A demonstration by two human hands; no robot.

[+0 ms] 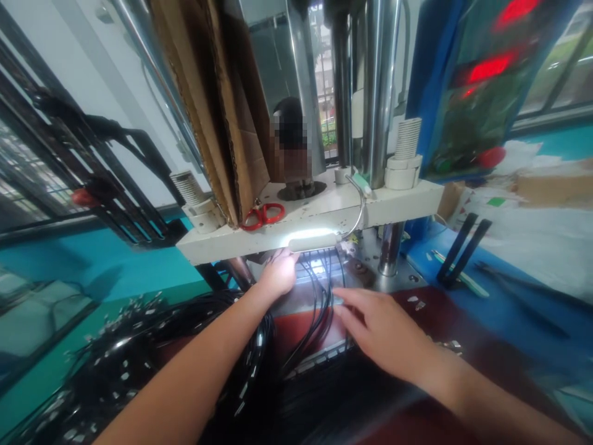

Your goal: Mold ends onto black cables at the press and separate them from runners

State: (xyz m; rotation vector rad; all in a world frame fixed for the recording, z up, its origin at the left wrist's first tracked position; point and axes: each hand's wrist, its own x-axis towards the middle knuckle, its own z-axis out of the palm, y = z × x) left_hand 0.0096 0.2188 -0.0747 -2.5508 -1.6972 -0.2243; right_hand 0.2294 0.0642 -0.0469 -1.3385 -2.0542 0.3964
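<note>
My left hand [279, 273] reaches up to the left end of a lit white lamp bar [315, 244] on the front edge of the press plate. Its fingertips are blurred by the glare, so I cannot tell whether they grip anything. Thin black cables [319, 309] run down from the metal bed beneath the lamp. Just right of these cables is my right hand [377, 324], with index finger and thumb apart. Its index fingertip comes close to the cables; whether it touches them is unclear.
Red-handled scissors [263, 216] lie on the press plate [222, 244] beside cardboard [245, 136]. Bundled black cables [125, 358] fill the lower left. Pliers [519, 296] rest on the blue surface at right, near a control box [482, 93]. Another person [291, 136] is behind the press.
</note>
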